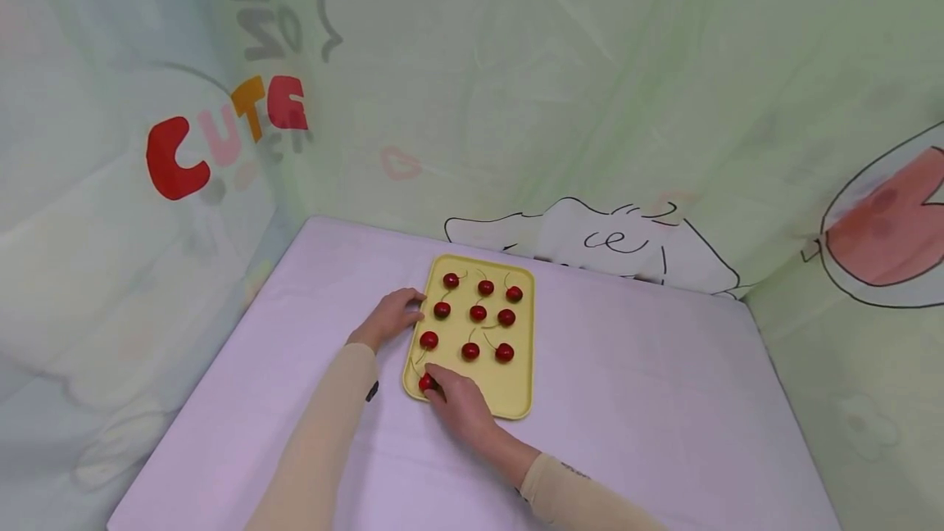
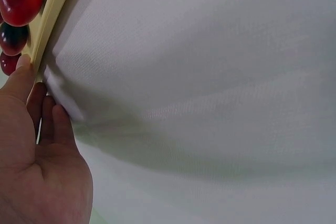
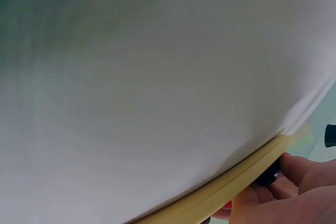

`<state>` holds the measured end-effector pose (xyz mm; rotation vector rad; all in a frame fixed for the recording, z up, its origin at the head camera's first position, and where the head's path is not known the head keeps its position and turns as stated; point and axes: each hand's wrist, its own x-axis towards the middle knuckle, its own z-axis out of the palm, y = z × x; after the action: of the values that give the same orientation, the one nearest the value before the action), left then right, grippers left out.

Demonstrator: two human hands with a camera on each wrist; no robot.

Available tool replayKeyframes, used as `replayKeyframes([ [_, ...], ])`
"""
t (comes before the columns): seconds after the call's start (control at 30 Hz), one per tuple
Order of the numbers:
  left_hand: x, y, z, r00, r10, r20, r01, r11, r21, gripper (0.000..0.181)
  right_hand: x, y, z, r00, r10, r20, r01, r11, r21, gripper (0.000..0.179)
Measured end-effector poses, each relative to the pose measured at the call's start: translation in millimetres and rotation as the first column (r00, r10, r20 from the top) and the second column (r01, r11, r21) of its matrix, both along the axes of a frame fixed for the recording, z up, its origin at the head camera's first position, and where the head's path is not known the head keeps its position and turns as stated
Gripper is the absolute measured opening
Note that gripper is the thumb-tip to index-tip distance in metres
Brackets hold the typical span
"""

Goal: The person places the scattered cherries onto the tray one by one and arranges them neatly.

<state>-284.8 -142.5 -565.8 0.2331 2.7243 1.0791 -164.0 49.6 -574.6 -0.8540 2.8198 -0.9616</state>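
A pale yellow tray point(image 1: 509, 397) carries several glossy red cherries point(image 1: 478, 313) with thin stems, set out in rows. At its near left corner my right hand point(image 1: 465, 410) pinches one dark red cherry point(image 1: 426, 383) between thumb and fingers, low over the tray; its stem points away. In the right wrist view a dark cherry point(image 3: 269, 173) shows between the fingers, just behind the tray's rim point(image 3: 215, 195). My left hand point(image 1: 388, 316) holds the tray's left edge. The left wrist view has the thumb point(image 2: 22, 72) over the rim and the other fingers outside it.
The tray lies on a table with a pale lilac cloth point(image 1: 634, 400). Printed fabric walls point(image 1: 472, 105) enclose the table at the back and both sides. A dark strap point(image 1: 372, 391) shows at the left wrist.
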Motion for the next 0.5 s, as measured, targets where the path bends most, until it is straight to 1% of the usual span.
replayKeyframes([
  [0.07, 0.2, -0.4, -0.3, 1.0, 0.0, -0.001, 0.0, 1.0, 0.001, 0.038, -0.1, 0.0, 0.0, 1.0, 0.0, -0.002, 0.0, 1.0, 0.005, 0.036],
  [0.13, 0.3, -0.6, 0.4, 1.0, 0.003, 0.012, -0.003, 1.0, 0.007, 0.039, -0.5, 0.1, -0.4, 1.0, 0.001, -0.004, -0.001, 1.0, 0.003, 0.036],
  [0.27, 0.3, -1.0, 1.0, 1.0, -0.003, 0.008, 0.003, 1.0, 0.009, 0.039, -0.6, 0.3, -2.5, 1.0, 0.002, -0.015, -0.002, 1.0, -0.006, 0.036],
  [0.37, 0.0, -0.7, 0.5, 1.0, -0.002, 0.007, 0.002, 1.0, 0.008, 0.039, 0.1, 0.3, -2.3, 1.0, 0.0, -0.013, -0.001, 1.0, -0.012, 0.036],
  [0.5, 0.1, -0.4, -0.2, 1.0, 0.008, 0.021, -0.008, 1.0, 0.006, 0.039, 1.1, 0.2, 0.3, 1.0, -0.009, -0.007, 0.009, 1.0, -0.024, 0.038],
])
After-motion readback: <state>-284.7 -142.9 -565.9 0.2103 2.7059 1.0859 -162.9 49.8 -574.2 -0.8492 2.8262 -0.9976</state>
